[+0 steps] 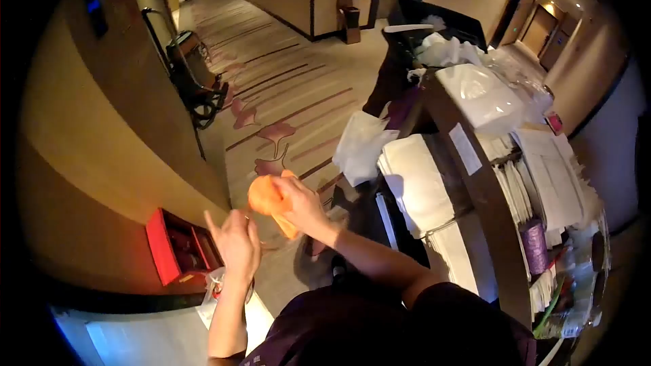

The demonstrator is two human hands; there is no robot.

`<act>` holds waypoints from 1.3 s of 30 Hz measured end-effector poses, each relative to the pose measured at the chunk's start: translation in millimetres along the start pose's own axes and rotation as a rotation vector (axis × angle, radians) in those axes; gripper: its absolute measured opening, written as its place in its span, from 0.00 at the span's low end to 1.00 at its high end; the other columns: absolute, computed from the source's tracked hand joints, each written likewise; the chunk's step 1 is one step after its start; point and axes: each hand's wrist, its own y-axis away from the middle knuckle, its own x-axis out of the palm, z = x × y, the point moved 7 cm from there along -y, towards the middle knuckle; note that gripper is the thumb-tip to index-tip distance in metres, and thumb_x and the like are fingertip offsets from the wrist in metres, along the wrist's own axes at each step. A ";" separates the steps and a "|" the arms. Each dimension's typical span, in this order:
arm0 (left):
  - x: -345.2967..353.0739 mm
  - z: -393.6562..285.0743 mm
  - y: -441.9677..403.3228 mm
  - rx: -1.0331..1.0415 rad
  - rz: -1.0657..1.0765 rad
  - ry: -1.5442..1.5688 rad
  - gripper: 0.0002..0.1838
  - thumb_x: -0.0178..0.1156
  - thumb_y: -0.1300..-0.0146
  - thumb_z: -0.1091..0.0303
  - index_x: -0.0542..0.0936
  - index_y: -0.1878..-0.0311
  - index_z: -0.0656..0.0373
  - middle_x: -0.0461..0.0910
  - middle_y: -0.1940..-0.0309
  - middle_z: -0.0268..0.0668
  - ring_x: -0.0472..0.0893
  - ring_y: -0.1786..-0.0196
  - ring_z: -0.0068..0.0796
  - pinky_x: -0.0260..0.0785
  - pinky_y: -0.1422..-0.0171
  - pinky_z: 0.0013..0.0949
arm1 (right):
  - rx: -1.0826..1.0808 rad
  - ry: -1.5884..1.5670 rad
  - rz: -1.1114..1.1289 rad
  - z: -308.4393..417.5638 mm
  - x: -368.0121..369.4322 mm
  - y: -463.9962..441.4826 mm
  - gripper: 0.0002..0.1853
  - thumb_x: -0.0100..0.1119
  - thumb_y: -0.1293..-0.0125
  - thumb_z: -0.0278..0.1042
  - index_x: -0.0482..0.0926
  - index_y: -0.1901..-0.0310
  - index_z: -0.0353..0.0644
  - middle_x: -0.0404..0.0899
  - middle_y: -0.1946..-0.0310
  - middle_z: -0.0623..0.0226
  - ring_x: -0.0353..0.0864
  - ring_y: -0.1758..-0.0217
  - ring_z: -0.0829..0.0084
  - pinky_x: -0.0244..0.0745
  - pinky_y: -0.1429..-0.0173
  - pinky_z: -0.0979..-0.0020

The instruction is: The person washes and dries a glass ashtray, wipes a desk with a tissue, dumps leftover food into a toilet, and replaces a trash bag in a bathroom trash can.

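Observation:
An orange cloth is bunched up in my right hand, and a fold of it hangs below the fingers. My left hand is just left of the cloth and apart from it. One finger sticks out while others bend, and I see nothing held there. Close to my left wrist is a clear plastic bag with something small and red inside. Beyond that hand, a red box with dark compartments sits against the wall.
A housekeeping cart on the right carries folded white linens, a purple roll and plastic-wrapped items. A white bag hangs at its side. A wheeled black frame stands along the left wall of the carpeted corridor.

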 end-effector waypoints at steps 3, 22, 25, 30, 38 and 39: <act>-15.2 -5.1 -10.3 -0.033 -0.219 0.011 0.07 0.44 0.40 0.70 0.69 0.65 0.64 0.71 0.73 0.44 0.72 0.67 0.44 0.38 0.33 0.52 | 0.612 -0.538 -0.061 -55.1 39.9 29.6 0.21 0.54 0.41 0.32 0.65 0.47 0.38 0.72 0.54 0.65 0.73 0.57 0.78 0.70 0.54 0.73; 102.2 175.6 141.6 -0.948 -0.269 0.755 0.19 0.46 0.37 0.56 0.71 0.61 0.66 0.73 0.71 0.37 0.71 0.66 0.25 0.63 0.61 0.28 | -0.054 0.212 -0.983 -32.5 -473.3 -236.8 0.26 0.59 0.47 0.48 0.70 0.54 0.35 0.74 0.60 0.61 0.74 0.60 0.73 0.71 0.56 0.71; 119.2 173.5 173.1 -1.039 -0.195 0.702 0.18 0.48 0.37 0.56 0.70 0.67 0.65 0.72 0.74 0.38 0.72 0.73 0.25 0.65 0.67 0.28 | -0.246 0.044 -0.880 -21.4 -356.8 -185.3 0.17 0.52 0.42 0.40 0.72 0.57 0.35 0.76 0.66 0.63 0.74 0.63 0.74 0.70 0.59 0.72; 138.6 181.4 214.1 -1.046 -0.086 0.643 0.21 0.46 0.37 0.56 0.67 0.60 0.70 0.77 0.73 0.46 0.78 0.71 0.31 0.69 0.65 0.31 | 0.180 0.111 0.137 -178.8 -182.1 -144.3 0.15 0.51 0.39 0.35 0.73 0.55 0.33 0.77 0.64 0.64 0.74 0.59 0.76 0.66 0.50 0.76; 113.9 154.7 277.3 -1.388 0.223 0.013 0.19 0.45 0.45 0.56 0.68 0.58 0.61 0.77 0.72 0.51 0.77 0.65 0.49 0.64 0.53 0.49 | 0.202 0.145 0.705 -249.4 -35.3 -67.6 0.18 0.47 0.38 0.38 0.70 0.50 0.38 0.71 0.52 0.61 0.69 0.48 0.66 0.64 0.45 0.67; 103.5 146.8 290.2 -1.393 0.196 0.004 0.20 0.45 0.44 0.54 0.67 0.57 0.60 0.77 0.72 0.50 0.77 0.65 0.50 0.62 0.51 0.51 | 0.190 0.138 0.790 -249.2 -4.4 -52.8 0.19 0.47 0.38 0.39 0.69 0.49 0.39 0.70 0.50 0.61 0.68 0.47 0.65 0.64 0.44 0.67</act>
